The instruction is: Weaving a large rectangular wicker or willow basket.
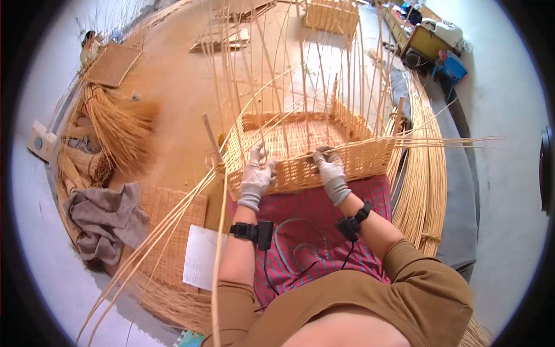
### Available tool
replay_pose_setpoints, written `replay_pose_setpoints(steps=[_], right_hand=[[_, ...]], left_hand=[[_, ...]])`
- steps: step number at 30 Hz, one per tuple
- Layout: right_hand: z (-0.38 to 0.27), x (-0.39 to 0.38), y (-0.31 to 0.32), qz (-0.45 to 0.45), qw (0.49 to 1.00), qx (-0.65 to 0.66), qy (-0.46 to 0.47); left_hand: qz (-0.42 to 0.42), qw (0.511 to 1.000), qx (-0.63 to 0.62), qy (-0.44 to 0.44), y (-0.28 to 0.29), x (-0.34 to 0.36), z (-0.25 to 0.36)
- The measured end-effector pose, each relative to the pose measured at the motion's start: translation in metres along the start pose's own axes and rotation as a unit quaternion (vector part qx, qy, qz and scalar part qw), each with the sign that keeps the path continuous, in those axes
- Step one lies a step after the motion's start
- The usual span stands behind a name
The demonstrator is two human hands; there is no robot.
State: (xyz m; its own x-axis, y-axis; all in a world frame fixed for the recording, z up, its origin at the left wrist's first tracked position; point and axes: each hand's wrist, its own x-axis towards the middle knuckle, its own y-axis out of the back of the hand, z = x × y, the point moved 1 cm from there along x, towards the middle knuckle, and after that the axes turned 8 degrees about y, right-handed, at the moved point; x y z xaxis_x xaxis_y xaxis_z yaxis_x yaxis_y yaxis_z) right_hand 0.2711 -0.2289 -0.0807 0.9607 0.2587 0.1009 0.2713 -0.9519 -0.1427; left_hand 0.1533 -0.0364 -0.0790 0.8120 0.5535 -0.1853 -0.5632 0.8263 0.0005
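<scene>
A half-woven rectangular wicker basket [370, 157] rests on a red checked cloth [309, 231] over my lap. Many upright willow rods [304, 75] stand from its walls. Both hands wear pale grey work gloves. My left hand [257, 176] is closed on the near wall left of its middle, fingers over the top edge and thumb on my side. My right hand [331, 172] pinches the same edge further right, fingers curled over a thin horizontal strand. Long loose rods [185, 202] trail from the left corner; others [445, 141] stick out past the right corner.
A long bundle of pale rods [420, 191] lies on the right beside a grey mat [459, 220]. To the left are brown fibre bundles [124, 127], a grey cloth [107, 222] and a white paper sheet [199, 257]. Another basket [331, 17] stands far ahead, a blue stool [452, 68] far right.
</scene>
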Motion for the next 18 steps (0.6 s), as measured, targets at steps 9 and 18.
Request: replay_pose_setpoints(steps=[9,18], right_hand=[[-0.085,0.087,-0.092,-0.170,0.915,-0.164,0.328],[0.022,0.028,0.053,-0.168,0.976,0.100,0.093]], left_hand=[[-0.049,0.984,-0.012,0.173,0.006,0.028,-0.007],[0.210,0.917,0.296,-0.163,-0.042,0.003,0.014]])
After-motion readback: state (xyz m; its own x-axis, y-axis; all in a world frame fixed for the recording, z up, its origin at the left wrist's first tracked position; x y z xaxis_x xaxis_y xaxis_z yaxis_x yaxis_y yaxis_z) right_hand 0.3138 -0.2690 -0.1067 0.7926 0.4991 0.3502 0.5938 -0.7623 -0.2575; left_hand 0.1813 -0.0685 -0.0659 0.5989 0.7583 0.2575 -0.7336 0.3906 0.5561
